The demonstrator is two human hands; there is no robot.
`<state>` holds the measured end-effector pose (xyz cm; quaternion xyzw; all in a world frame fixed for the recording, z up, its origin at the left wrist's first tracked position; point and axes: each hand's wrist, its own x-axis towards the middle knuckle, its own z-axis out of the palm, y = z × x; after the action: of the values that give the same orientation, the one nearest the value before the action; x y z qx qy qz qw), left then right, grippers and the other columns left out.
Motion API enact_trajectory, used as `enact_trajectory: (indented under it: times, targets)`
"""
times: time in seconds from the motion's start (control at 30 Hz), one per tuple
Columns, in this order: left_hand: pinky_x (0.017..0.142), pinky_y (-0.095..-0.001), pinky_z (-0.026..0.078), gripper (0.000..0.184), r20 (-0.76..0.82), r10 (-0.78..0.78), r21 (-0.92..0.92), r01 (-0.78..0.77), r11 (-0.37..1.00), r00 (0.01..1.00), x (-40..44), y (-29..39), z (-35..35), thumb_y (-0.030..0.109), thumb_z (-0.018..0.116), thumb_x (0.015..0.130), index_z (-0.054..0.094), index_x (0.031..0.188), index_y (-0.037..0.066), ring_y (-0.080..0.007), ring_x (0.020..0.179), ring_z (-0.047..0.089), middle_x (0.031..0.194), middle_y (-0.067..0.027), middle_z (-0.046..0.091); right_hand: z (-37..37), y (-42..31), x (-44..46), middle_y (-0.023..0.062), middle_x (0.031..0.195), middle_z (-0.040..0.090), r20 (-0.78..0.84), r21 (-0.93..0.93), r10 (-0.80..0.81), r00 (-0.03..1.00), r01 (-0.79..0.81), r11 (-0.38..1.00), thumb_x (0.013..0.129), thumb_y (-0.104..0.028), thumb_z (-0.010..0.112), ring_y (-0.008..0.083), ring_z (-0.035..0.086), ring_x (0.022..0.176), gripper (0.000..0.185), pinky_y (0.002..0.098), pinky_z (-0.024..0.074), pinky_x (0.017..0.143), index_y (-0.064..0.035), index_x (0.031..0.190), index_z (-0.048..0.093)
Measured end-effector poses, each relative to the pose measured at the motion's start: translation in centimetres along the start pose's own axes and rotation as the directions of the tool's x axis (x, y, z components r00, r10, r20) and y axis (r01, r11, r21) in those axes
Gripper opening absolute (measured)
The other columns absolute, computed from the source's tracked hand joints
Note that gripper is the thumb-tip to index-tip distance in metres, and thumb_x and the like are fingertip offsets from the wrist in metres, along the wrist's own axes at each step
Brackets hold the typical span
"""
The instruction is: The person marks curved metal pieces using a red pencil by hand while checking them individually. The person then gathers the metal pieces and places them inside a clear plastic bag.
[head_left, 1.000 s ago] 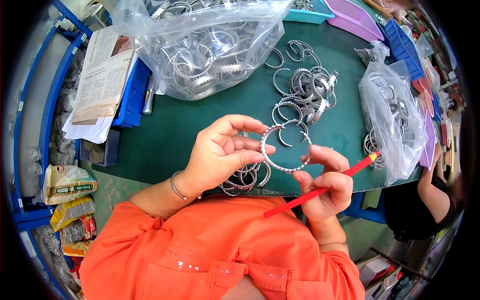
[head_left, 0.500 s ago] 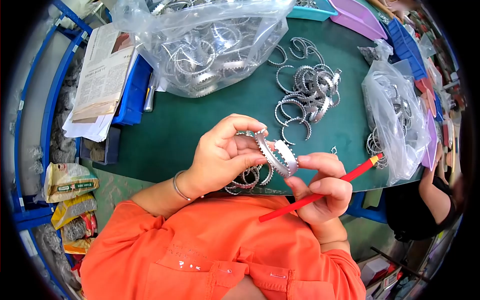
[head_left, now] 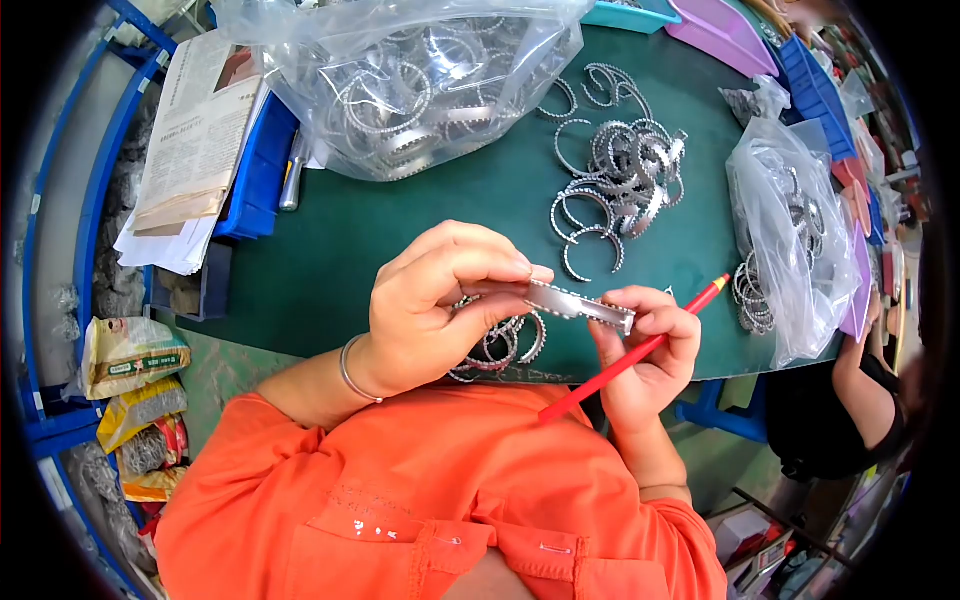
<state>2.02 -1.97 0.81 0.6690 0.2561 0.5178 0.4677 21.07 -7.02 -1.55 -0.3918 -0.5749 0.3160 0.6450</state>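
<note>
Between my two hands is a silver cuff bangle (head_left: 575, 303) with beaded edges, seen nearly side-on above the table's front edge. My left hand (head_left: 440, 305) pinches its left end between thumb and fingers. The fingertips of my right hand (head_left: 650, 350) grip the other end. A red pencil (head_left: 625, 362) with a yellow tip is also held in my right hand, slanting across the fingers. Partly behind my left hand, several bangles (head_left: 515, 342) lie at the table's near edge. Beyond my hands lies a heap of similar bangles (head_left: 635, 165).
A large clear bag of bangles (head_left: 410, 110) sits at the back of the green table (head_left: 430, 225). At right are a smaller bag (head_left: 795, 230), a purple tray (head_left: 720, 38) and another person's arm (head_left: 868, 395). A blue bin (head_left: 258, 175) with newspaper (head_left: 190, 135) stands left.
The bangle has turned from showing its open curve to nearly side-on. My right hand has shifted slightly, and the pencil's yellow tip has risen.
</note>
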Motion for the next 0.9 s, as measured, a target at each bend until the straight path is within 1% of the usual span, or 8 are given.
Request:
enact_trajectory:
  times: [0.27, 0.37, 0.5, 0.63, 0.73, 0.8, 0.87, 0.9]
  targets:
    - [0.075, -0.0297, 0.054, 0.034, -0.005, 0.009, -0.030, -0.009, 1.000, 1.000, 0.4, 0.5, 0.0, -0.016, 0.063, 0.068, 0.057, 0.098, -0.003, -0.0238, 0.088, 0.061, 0.098, -0.0141, 0.052, 1.0, 0.4, -0.4, 0.0164, 0.100, 0.055, -0.015, 0.222, 0.265, 0.964, -0.255, 0.941, 0.070, 0.012, 0.066, 0.0184, 0.056, 0.090, 0.044, 0.0294, 0.0477, 0.078, -0.0059, 0.098, 0.037]
    - [0.070, -0.0283, 0.048, 0.022, 0.116, 0.125, 0.259, -0.151, 0.954, 0.985, 1.3, 0.8, -0.2, 0.000, 0.069, 0.071, 0.063, 0.092, -0.001, -0.0211, 0.082, 0.060, 0.094, -0.0135, 0.061, 0.8, 0.4, -0.6, 0.0150, 0.100, 0.055, -0.005, 0.284, 0.312, 0.950, -0.298, 0.911, 0.070, 0.013, 0.065, 0.0190, 0.057, 0.092, 0.046, 0.0292, 0.0491, 0.079, -0.0056, 0.102, 0.037]
    - [0.072, -0.0358, 0.048, 0.017, 0.264, 0.000, 0.125, -0.034, 0.992, 0.965, 1.2, 0.8, 0.3, 0.004, 0.068, 0.073, 0.061, 0.088, -0.002, -0.0262, 0.080, 0.060, 0.089, -0.0137, 0.062, 1.0, -0.2, 0.2, 0.0245, 0.112, 0.054, 0.040, 0.394, 0.363, 0.931, -0.348, 0.851, 0.080, 0.007, 0.057, 0.0199, 0.060, 0.090, 0.035, 0.0278, 0.0493, 0.076, -0.0017, 0.108, 0.039]
    - [0.068, -0.0331, 0.048, 0.014, 0.397, 0.329, 0.156, -0.417, 0.896, 0.856, 2.1, 1.1, 0.4, 0.004, 0.068, 0.071, 0.062, 0.084, 0.001, -0.0235, 0.077, 0.059, 0.084, -0.0082, 0.059, 0.0, 0.6, 0.9, 0.0223, 0.097, 0.061, -0.022, 0.100, 0.167, 0.986, -0.164, 0.981, 0.088, 0.001, 0.048, 0.0184, 0.063, 0.076, 0.006, 0.0273, 0.0521, 0.064, 0.0020, 0.094, 0.049]
    - [0.065, -0.0331, 0.045, 0.019, 0.381, 0.564, 0.313, -0.676, 0.666, 0.732, 5.4, 3.2, -1.6, 0.006, 0.064, 0.071, 0.062, 0.089, 0.005, -0.0219, 0.078, 0.057, 0.086, -0.0054, 0.057, -0.2, 0.1, 1.4, 0.0200, 0.095, 0.062, -0.111, 0.026, 0.114, 0.987, -0.112, 0.993, 0.089, 0.001, 0.048, 0.0170, 0.062, 0.074, 0.006, 0.0259, 0.0511, 0.063, 0.0018, 0.094, 0.051]
    - [0.068, -0.0364, 0.047, 0.020, 0.385, 0.702, 0.613, -0.734, 0.292, 0.600, 8.7, 5.8, -3.8, 0.006, 0.061, 0.069, 0.065, 0.089, 0.005, -0.0211, 0.080, 0.057, 0.085, -0.0053, 0.059, -0.6, 0.0, 1.7, 0.0192, 0.094, 0.062, -0.118, 0.045, 0.134, 0.984, -0.130, 0.990, 0.089, 0.002, 0.047, 0.0167, 0.062, 0.073, 0.007, 0.0256, 0.0507, 0.064, 0.0018, 0.094, 0.051]
    - [0.069, -0.0363, 0.046, 0.023, 0.344, 0.824, 0.811, -0.585, -0.020, 0.449, 12.9, 6.1, -6.2, 0.001, 0.060, 0.067, 0.065, 0.088, 0.007, -0.0251, 0.080, 0.057, 0.084, -0.0072, 0.060, -1.2, -0.2, 1.6, 0.0172, 0.092, 0.063, -0.137, 0.045, 0.164, 0.977, -0.160, 0.986, 0.088, 0.004, 0.046, 0.0159, 0.061, 0.073, 0.009, 0.0249, 0.0501, 0.066, 0.0019, 0.096, 0.051]
    - [0.069, -0.0315, 0.047, 0.013, 0.294, 0.770, 0.881, -0.473, 0.010, 0.566, 14.2, 6.5, -7.1, -0.002, 0.063, 0.074, 0.063, 0.086, 0.001, -0.0276, 0.076, 0.059, 0.083, -0.0114, 0.061, -1.5, -0.2, 1.4, 0.0165, 0.092, 0.063, -0.146, 0.031, 0.152, 0.978, -0.149, 0.988, 0.088, 0.003, 0.047, 0.0158, 0.061, 0.073, 0.009, 0.0250, 0.0499, 0.066, 0.0024, 0.096, 0.051]
